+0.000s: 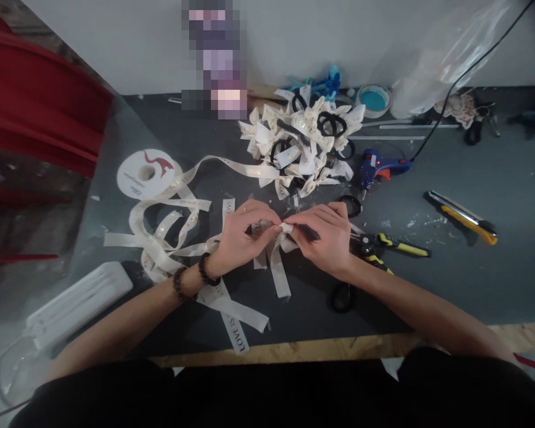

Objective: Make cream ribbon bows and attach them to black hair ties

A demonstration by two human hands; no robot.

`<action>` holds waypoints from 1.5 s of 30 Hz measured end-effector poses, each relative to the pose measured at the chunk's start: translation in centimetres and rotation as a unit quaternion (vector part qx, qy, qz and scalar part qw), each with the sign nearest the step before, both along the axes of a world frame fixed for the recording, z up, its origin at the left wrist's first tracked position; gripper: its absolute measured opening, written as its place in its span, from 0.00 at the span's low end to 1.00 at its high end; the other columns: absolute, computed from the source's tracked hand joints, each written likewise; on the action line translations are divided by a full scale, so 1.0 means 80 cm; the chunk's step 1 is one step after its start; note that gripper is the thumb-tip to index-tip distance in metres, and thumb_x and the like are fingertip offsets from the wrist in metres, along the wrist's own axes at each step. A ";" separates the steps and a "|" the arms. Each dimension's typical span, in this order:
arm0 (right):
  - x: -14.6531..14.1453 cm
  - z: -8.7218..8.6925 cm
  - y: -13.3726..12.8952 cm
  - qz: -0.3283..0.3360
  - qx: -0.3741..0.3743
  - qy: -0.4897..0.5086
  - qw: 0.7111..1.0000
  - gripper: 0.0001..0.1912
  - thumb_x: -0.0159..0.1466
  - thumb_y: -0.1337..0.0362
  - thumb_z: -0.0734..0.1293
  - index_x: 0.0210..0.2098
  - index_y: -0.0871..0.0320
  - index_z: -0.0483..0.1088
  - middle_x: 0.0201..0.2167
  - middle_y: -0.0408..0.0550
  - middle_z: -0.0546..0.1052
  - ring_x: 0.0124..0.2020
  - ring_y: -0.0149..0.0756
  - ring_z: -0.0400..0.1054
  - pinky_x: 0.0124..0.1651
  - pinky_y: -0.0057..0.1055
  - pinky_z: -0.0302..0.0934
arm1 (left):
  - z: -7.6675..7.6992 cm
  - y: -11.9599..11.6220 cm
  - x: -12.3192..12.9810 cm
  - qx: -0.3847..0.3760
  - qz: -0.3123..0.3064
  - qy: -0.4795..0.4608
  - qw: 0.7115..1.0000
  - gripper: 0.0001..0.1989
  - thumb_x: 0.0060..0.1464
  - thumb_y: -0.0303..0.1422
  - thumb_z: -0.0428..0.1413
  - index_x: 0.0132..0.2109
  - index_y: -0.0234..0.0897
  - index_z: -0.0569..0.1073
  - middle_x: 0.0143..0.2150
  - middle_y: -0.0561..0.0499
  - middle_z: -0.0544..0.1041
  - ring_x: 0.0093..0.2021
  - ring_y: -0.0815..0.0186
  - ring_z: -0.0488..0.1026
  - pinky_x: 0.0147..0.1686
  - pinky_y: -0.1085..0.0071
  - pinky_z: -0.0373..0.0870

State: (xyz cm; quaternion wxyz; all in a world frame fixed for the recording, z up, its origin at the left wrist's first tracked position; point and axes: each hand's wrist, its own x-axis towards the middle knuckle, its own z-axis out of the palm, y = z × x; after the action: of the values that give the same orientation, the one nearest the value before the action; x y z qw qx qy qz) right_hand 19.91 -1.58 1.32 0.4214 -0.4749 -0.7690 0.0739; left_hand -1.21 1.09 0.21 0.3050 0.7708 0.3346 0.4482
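Bunched ribbon (286, 227) sat between left hand (244, 236) and right hand (326, 239), both pinching it; looked like the gathering step, next move called for steady fingertip pressure; ribbon bows (310, 159) lay beyond the hands, glue gun (395, 167) beyond the right, spool (131, 183) beyond the left

Hands (245, 235) (325, 238) together, fingers (271, 233) apparently pinched.

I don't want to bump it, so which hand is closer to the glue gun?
Your right. The right hand is on your side of the glue gun, a little left of it; the left hand is farther left, beyond the right hand.
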 end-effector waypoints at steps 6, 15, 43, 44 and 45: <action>-0.002 -0.001 -0.001 -0.012 0.016 -0.012 1.000 0.05 0.66 0.67 0.72 0.34 0.51 0.79 0.32 0.36 0.87 0.32 0.33 0.79 0.47 0.41 0.57 | 0.006 -0.003 -0.001 -0.032 0.003 -0.017 0.999 0.02 0.62 0.29 0.66 0.40 0.39 0.80 0.37 0.48 0.82 0.42 0.62 0.78 0.47 0.62 0.74; -0.003 -0.001 -0.002 -0.029 0.024 -0.031 0.999 0.05 0.67 0.67 0.71 0.36 0.49 0.77 0.33 0.35 0.87 0.33 0.34 0.80 0.47 0.40 0.58 | 0.005 -0.002 0.000 -0.038 0.003 -0.032 0.999 0.05 0.63 0.34 0.67 0.39 0.40 0.80 0.35 0.49 0.82 0.39 0.63 0.78 0.45 0.62 0.75; -0.002 0.003 -0.001 -0.023 -0.029 0.010 0.999 0.05 0.68 0.67 0.71 0.37 0.51 0.78 0.32 0.35 0.86 0.31 0.32 0.79 0.48 0.42 0.55 | 0.001 -0.004 0.001 -0.124 0.013 -0.037 0.991 0.04 0.61 0.33 0.68 0.40 0.38 0.84 0.35 0.48 0.81 0.30 0.70 0.72 0.27 0.73 0.65; -0.002 0.003 -0.001 -0.022 -0.028 0.009 0.999 0.05 0.69 0.68 0.71 0.37 0.51 0.78 0.32 0.35 0.86 0.31 0.31 0.79 0.48 0.42 0.55 | 0.001 -0.003 0.001 -0.126 0.015 -0.035 0.991 0.04 0.61 0.33 0.67 0.40 0.38 0.84 0.35 0.48 0.82 0.29 0.70 0.72 0.27 0.73 0.65; -0.001 0.002 -0.001 -0.020 -0.026 0.010 0.999 0.06 0.69 0.68 0.71 0.37 0.51 0.78 0.32 0.35 0.86 0.31 0.31 0.79 0.48 0.42 0.55 | 0.001 -0.003 0.001 -0.126 0.017 -0.033 0.991 0.04 0.61 0.33 0.67 0.40 0.38 0.84 0.34 0.49 0.81 0.29 0.70 0.72 0.27 0.73 0.65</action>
State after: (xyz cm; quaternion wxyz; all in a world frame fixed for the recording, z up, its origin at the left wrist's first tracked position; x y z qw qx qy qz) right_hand 19.79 -1.68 1.52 0.4180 -0.5001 -0.7530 0.0902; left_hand -1.12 0.82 0.27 0.4031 0.7051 0.3917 0.4324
